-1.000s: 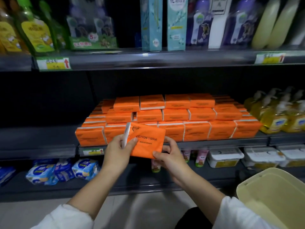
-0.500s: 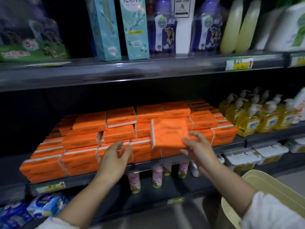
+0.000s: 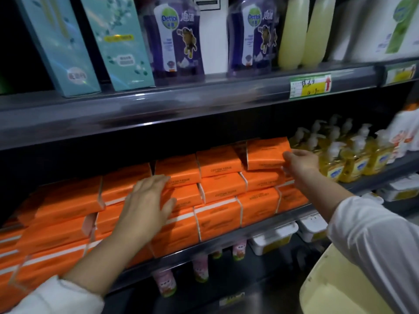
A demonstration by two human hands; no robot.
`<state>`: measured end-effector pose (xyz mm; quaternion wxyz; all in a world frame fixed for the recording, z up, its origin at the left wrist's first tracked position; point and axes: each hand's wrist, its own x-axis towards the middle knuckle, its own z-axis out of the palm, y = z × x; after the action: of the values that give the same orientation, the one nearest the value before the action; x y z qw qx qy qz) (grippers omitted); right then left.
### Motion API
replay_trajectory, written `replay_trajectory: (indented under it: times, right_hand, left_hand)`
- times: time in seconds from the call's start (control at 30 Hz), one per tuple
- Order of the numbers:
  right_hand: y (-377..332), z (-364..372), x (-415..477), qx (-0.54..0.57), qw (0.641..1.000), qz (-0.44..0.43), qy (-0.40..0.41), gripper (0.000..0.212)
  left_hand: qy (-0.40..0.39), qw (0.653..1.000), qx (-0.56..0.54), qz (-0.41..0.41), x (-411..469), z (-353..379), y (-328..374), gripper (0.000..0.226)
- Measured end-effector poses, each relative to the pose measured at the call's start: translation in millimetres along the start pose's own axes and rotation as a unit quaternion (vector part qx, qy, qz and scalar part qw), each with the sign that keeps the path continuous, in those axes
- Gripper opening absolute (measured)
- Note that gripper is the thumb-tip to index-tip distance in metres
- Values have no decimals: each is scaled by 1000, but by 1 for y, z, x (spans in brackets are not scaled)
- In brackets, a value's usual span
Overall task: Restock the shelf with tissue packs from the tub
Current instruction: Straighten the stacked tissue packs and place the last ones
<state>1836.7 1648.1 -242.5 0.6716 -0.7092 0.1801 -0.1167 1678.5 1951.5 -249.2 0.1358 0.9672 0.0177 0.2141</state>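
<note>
- The right hand (image 3: 300,163) grips the right end of an orange tissue pack (image 3: 266,152), thumb on top and fingers curled underneath.
- That tissue pack lies flat on the top row of the stacked packs (image 3: 217,219), at their right end.
- The left hand (image 3: 147,206) is open, fingers straight, resting flat against the front of the stacked packs, well to the left of the right hand.
- The shelf (image 3: 260,231) carrying the packs runs below both hands.
- Yellow soap bottles (image 3: 353,159) stand just right of the right hand.
- The pale tub (image 3: 328,291) sits below the right forearm.
- Purple bottles (image 3: 176,37) and blue boxes (image 3: 120,41) stand on the shelf above both hands.
</note>
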Motion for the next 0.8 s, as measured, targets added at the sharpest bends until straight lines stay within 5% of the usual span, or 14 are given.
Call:
replay_trajectory:
  times: [0.3, 0.63, 0.8]
  right_hand:
    - [8, 19, 19, -80, 995, -29, -48, 26]
    - [3, 27, 15, -214, 971, -50, -92, 45]
    - [-5, 30, -2, -394, 903, -174, -5, 48]
  left_hand:
    - [-71, 991, 114, -31, 18, 13, -10, 74]
    - [-70, 992, 101, -30, 16, 18, -15, 73]
    - [-2, 996, 73, -42, 10, 1, -30, 63]
